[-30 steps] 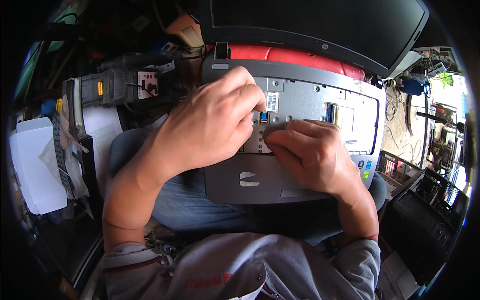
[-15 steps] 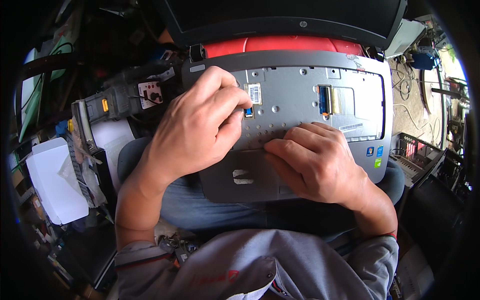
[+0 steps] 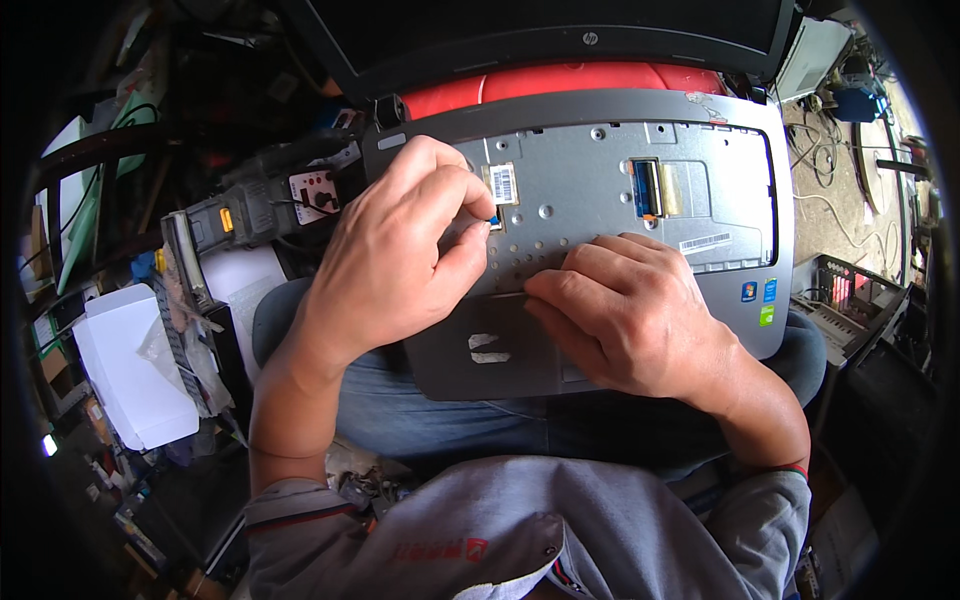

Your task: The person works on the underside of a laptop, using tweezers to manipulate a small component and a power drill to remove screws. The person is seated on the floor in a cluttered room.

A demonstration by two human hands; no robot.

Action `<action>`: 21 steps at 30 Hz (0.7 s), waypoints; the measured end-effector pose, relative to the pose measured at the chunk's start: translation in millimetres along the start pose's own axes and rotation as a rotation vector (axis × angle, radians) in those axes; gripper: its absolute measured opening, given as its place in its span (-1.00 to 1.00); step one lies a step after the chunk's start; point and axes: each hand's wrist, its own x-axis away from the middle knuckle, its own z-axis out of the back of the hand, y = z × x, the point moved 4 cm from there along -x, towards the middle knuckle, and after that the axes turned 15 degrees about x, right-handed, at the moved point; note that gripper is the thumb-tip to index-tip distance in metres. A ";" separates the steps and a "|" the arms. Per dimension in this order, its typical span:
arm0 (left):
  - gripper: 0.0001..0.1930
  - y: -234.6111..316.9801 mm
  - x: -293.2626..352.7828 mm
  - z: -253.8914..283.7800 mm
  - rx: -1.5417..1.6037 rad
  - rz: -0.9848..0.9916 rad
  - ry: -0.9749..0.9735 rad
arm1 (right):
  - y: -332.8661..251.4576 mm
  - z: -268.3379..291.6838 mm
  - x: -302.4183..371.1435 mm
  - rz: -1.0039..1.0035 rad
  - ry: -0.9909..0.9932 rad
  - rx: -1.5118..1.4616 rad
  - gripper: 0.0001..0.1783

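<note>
Laptop base (image 3: 590, 190) is lying across the lap (image 3: 440, 425); left hand (image 3: 390, 265) is holding curled fingers at the blue tab (image 3: 495, 221), right hand (image 3: 640, 320) near the front edge (image 3: 465, 392), grasps indiscernible; gentle handling is probably helping.

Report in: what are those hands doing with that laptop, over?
Left hand: fingertips at small blue piece, grip unclear. Right hand: curled over palm rest. Laptop: metal bay exposed. Left fingers partly cover blue piece.

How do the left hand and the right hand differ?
The left hand makes a pinch at a small blue part; the right hand curls at the lower edge of the metal plate. The left hand is nearer the laptop screen than the right hand. Both are bare, over the laptop base.
</note>
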 end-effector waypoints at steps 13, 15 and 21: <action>-0.87 3.2 -2.3 -0.9 -0.080 0.019 -0.033 | -1.7 -1.9 -0.8 -0.010 0.024 0.029 -0.88; -0.87 4.6 -2.9 -1.4 -0.088 0.021 -0.030 | -1.5 -2.4 -0.7 -0.009 0.023 0.032 -0.88; -0.88 5.5 -2.3 -1.7 -0.092 0.024 -0.024 | -1.5 -2.4 -0.7 -0.002 0.000 0.043 -0.89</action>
